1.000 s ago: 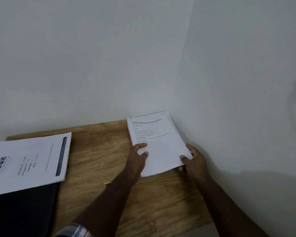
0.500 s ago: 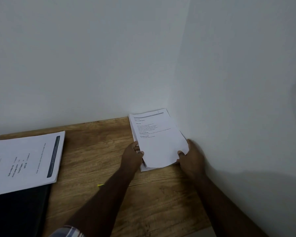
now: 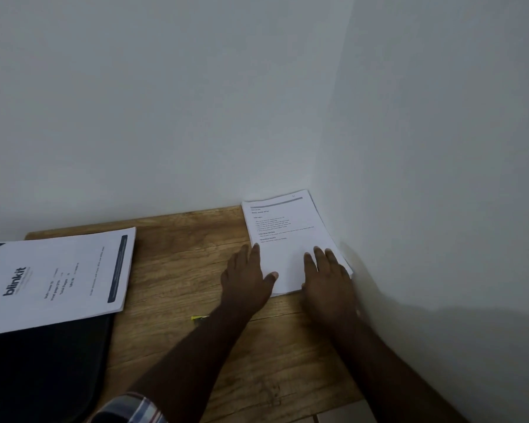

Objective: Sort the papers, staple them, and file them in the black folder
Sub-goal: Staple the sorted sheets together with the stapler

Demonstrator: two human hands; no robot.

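Both hands lay flat on a stack of papers (image 3: pixel 284 239) pushed into the far right corner of the wooden tabletop (image 3: pixel 177 270), where the two pale walls met. The left hand (image 3: pixel 247 279) rested at the stack's near left edge, fingers straight and the thumb lying on the top sheet; the right hand (image 3: pixel 327 280) pressed down on the near right part, fingers extended, nothing gripped by either. The hands sat apart, with bare white sheet between them. The top page carried a grey bar and several lines of small print, too fine to read. At the near edge the sheets looked slightly stepped, so the stack seemed not quite squared.

Well to the left lay a second set of papers (image 3: pixel 58 276) with a printed logo, turned sideways and resting partly on the black folder (image 3: pixel 43 367), which ran off the frame's lower left. A small yellow object (image 3: pixel 199 318) lay on the wood beside the left forearm (what it was could not be told). No stapler was in view.

The step in hand appeared to be the sorting and tidying: flattening and aligning this pile against the wall. Stapling and filing looked not yet done for it. The next move would likely call for taking hold of the stack by its edges, tapping it even, then finding a stapler, and keeping the loose sheets from fanning as they left the corner
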